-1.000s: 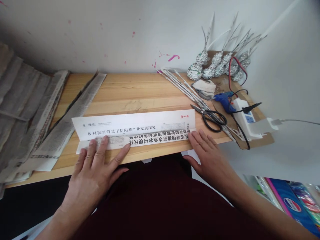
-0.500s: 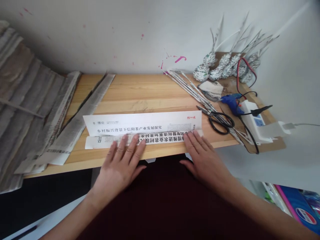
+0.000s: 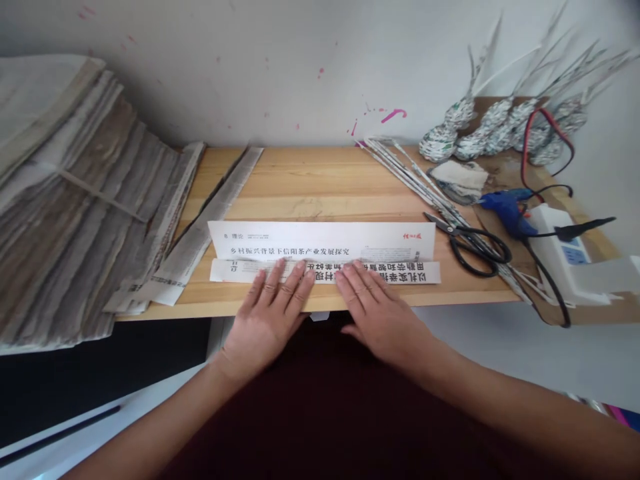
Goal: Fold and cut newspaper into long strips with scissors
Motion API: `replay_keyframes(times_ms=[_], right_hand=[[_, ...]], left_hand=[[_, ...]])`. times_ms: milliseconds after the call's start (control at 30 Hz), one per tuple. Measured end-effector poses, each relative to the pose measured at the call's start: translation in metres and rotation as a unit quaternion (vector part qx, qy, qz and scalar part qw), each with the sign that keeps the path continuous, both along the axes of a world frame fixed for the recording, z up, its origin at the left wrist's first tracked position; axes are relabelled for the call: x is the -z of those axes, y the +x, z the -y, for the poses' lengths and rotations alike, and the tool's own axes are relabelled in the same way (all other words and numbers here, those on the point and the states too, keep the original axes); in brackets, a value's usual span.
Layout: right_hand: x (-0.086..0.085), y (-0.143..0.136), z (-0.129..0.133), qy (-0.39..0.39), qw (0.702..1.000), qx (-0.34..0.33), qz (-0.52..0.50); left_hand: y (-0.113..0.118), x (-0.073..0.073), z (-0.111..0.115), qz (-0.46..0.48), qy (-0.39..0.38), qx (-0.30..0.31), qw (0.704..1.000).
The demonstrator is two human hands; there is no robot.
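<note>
A strip of printed newspaper [image 3: 320,241] lies on the wooden table near its front edge, its lower part folded up over itself with upside-down print showing. My left hand [image 3: 273,313] lies flat with fingers spread on the folded part, left of its middle. Close beside it, my right hand [image 3: 375,307] rests its outstretched fingers on the same fold, just right of the middle. Neither hand grips anything; the fingertips touch the paper.
A tall newspaper stack [image 3: 100,200] stands at the left beside long paper strips [image 3: 215,213]. On the right are thin paper rods [image 3: 405,183], black scissors [image 3: 475,250], a blue glue gun [image 3: 510,210], a white power strip [image 3: 570,253] and woven paper gourds [image 3: 457,130] by the wall.
My right hand has slid inward along the fold toward my left hand, uncovering the strip's right end. The view has shifted left, showing more of the newspaper stack.
</note>
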State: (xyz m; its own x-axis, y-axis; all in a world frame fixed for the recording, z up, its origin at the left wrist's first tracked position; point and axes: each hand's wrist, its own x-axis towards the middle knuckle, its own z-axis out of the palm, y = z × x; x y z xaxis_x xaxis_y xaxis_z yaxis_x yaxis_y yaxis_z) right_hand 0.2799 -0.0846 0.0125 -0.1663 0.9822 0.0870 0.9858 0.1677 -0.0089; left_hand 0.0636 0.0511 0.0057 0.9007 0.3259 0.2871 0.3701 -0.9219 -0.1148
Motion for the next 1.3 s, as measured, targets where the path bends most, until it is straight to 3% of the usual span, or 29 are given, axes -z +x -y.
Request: replay_keyframes(times_ms=[200,367,767,933,1133,1300], right_hand=[[0.006,0.047,0.047,0.039,0.996,0.075,0.042],[0.007,0.064,0.067,0.047,0.987,0.144,0.058],[0.003,0.064,0.07,0.039,0.975,0.209,0.056],[-0.003,0.07,0.068,0.062,0.976,0.202,0.043],[-0.018,0.065,0.063,0.1,0.977,0.182,0.038],[-0.025,0.064,0.058,0.114,0.982,0.15,0.01]], left_hand=[[-0.053,0.0,-0.029,-0.019,0.004,-0.06,0.998],[-0.067,0.002,-0.032,-0.007,0.002,-0.093,0.996],[-0.051,-0.001,-0.013,0.011,-0.053,-0.136,0.989],[-0.042,-0.003,-0.006,0.039,-0.083,-0.148,0.985],[-0.027,-0.004,-0.002,0.053,-0.059,-0.042,0.996],[-0.007,-0.01,-0.012,0.088,-0.095,0.032,0.991]])
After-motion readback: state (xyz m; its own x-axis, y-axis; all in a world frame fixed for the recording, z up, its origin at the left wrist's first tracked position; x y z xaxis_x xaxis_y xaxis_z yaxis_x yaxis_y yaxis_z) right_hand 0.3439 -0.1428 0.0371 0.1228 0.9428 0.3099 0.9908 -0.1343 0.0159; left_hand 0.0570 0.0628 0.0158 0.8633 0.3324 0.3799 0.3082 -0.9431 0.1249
